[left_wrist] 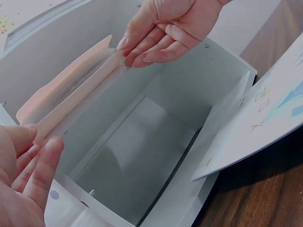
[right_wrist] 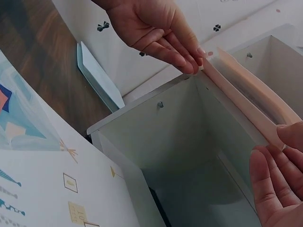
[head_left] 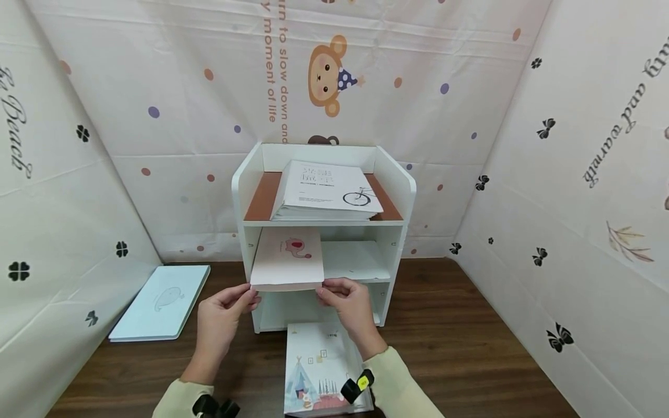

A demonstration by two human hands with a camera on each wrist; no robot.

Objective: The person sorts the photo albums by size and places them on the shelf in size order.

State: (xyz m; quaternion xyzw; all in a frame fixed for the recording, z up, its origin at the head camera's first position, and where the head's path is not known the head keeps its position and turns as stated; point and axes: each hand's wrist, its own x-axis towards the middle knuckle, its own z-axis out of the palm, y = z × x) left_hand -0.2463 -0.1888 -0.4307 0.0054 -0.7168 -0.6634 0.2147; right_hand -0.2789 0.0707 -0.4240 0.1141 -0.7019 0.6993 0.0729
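A pale pink notebook [head_left: 287, 261] with a red elephant drawing lies at the left of the middle level of the white shelf [head_left: 410, 197], its front edge at the shelf's front. My left hand [head_left: 222, 316] pinches its near left corner between thumb and fingers. At the near right corner, my right hand [head_left: 352, 310] pinches it in the same way. Both wrist views show the pink cover [left_wrist: 80, 94] held at its two ends, with pages visible between the covers. Below it, the bottom compartment [right_wrist: 189, 189] holds nothing that I can see.
Several white books with a bicycle cover [head_left: 329, 188] are stacked on the top level. A white book with a tent picture [head_left: 319, 354] lies on the dark wooden table [head_left: 449, 348] before the shelf. At the left lies a light blue notebook [head_left: 162, 302]. Printed cloth walls surround the table.
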